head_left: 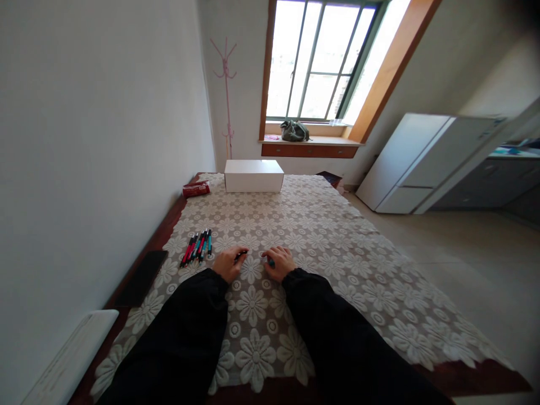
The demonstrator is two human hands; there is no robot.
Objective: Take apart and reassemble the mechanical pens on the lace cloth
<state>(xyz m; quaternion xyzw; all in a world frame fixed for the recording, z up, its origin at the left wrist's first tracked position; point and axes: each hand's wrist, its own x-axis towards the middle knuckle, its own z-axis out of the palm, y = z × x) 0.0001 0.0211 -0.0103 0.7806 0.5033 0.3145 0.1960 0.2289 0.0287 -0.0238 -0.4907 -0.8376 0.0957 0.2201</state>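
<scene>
My left hand (228,264) is closed in a pinch on a short black piece (241,255) that looks like part of a pen. A small gap to its right, my right hand (280,263) is closed round a teal piece with a dark end (270,262), mostly covered by the fingers; it resembles a pen barrel. Both hands rest low over the lace tablecloth (253,304). Left of them lies a bunch of several pens (197,247) in red, teal and black, side by side and slanted.
At the table's far end stands a white box (253,176), with a red packet (196,189) to its left. A flat black object (142,277) and a white slab-like object (73,354) lie along the left edge by the wall. A fridge (413,163) stands off to the right.
</scene>
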